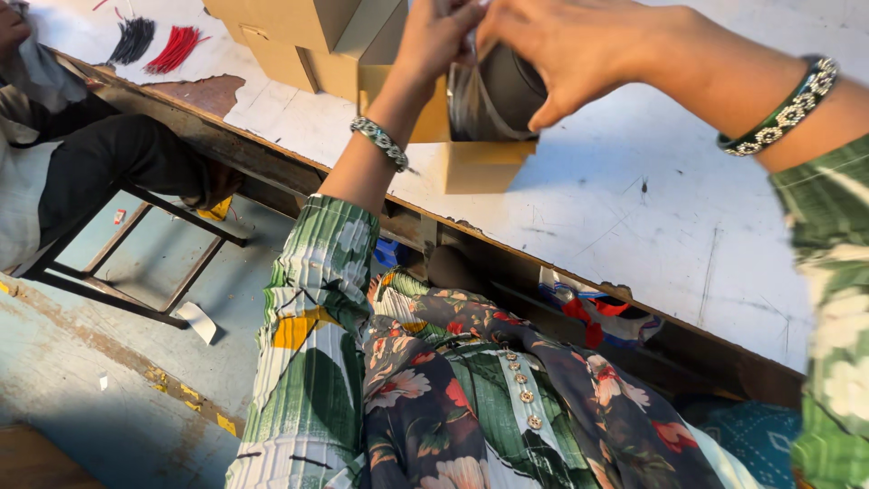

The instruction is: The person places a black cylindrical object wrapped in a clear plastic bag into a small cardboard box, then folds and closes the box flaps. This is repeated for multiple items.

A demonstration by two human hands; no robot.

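An open yellow-brown cardboard box [484, 163] stands on the white worktable [634, 208]. A dark grey rounded object in clear plastic wrap [493, 95] sits partly inside it. My left hand [434, 41] grips the plastic at the object's top left edge. My right hand [566, 50] lies over the top right of the object, fingers curled on the wrap. Both wrists wear beaded bangles.
Several closed cardboard boxes [290, 32] stand at the table's far left. Bundles of black wires [134, 41] and red wires [174, 47] lie beyond them. Another person sits on a stool [136, 235] at left. A shelf under the table holds cloth [593, 317].
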